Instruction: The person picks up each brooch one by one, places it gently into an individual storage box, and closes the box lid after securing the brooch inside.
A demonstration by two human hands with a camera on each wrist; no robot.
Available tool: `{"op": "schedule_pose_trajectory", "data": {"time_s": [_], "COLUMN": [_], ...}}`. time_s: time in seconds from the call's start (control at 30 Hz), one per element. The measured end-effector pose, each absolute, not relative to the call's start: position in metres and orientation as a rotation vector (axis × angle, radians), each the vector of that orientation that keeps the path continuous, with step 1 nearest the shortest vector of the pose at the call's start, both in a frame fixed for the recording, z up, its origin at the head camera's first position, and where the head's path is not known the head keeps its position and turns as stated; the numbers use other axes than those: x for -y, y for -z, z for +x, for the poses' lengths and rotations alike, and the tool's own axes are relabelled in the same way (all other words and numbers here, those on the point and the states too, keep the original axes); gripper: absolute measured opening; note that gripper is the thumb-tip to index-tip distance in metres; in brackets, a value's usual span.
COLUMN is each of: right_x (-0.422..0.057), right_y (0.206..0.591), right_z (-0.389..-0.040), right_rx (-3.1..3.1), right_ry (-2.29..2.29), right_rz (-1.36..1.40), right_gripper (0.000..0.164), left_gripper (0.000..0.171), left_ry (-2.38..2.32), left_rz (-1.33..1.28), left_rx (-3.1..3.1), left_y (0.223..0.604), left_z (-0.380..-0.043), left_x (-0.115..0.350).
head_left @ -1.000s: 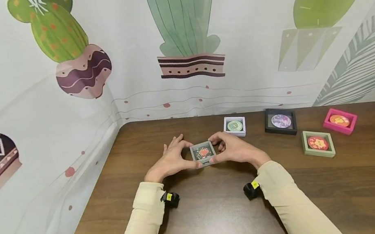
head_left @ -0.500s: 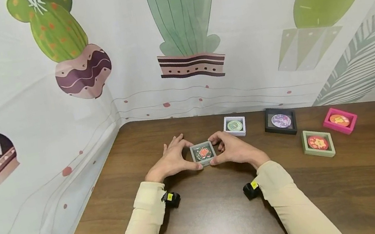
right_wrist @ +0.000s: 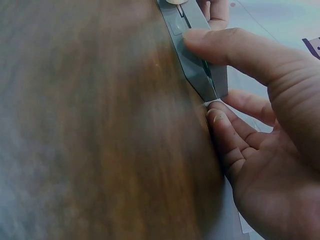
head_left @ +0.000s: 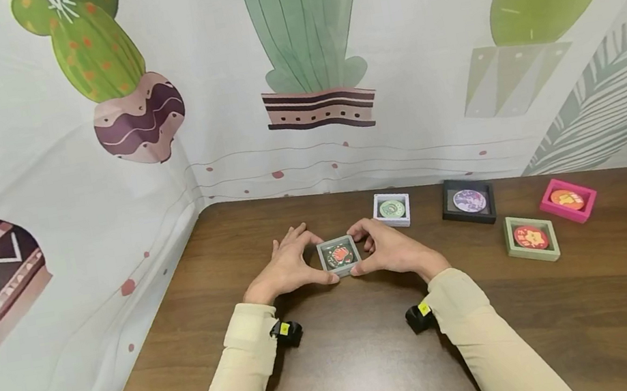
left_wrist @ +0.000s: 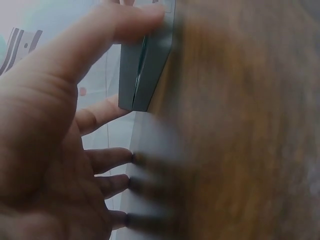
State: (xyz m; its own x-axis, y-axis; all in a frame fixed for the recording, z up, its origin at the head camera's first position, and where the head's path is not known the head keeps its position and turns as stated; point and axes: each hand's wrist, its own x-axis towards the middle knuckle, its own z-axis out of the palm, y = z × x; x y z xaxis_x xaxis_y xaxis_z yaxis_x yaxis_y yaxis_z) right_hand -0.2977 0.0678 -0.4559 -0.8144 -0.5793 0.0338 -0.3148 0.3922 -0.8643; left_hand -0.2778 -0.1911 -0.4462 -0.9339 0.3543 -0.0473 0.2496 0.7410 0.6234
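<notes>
A small grey square display case [head_left: 339, 257] with a dark round badge bearing a red design stands between both hands on the wooden table. My left hand [head_left: 288, 267] pinches its left side, thumb on the near edge and index finger at the far corner. On the other side my right hand [head_left: 392, 249] pinches it the same way. In the left wrist view a thin seam splits the edge of the case [left_wrist: 142, 75], with the remaining fingers spread behind. The right wrist view has the thumb pressed on the near edge of the case [right_wrist: 197, 60].
Right of the hands lie a white case [head_left: 394, 221], a black case [head_left: 470, 219], a pale green case [head_left: 534, 257] and a pink case [head_left: 570, 216], each with a round badge. A cactus-print cloth [head_left: 428, 135] hangs behind the table [head_left: 355, 368].
Since a second ago, the badge in the grey case shows more clearly and the dark notch at its near edge has gone from sight. Both hands stay almost in place.
</notes>
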Motion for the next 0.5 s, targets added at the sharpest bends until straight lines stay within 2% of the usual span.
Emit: {"op": "schedule_pose_trajectory", "data": {"time_s": [0.5], "right_x": [-0.0667], "right_y": [0.454], "right_z": [-0.2966], "right_rx": [-2.402], "right_ry": [1.373], "right_rz": [-0.795], "right_gripper": [0.071], "left_gripper": [0.065], "left_ry": [-0.926], "left_rz": [0.484], "left_rx": [-2.802], "left_y": [0.446], "left_z": [-0.278], "left_x": [0.1899]}}
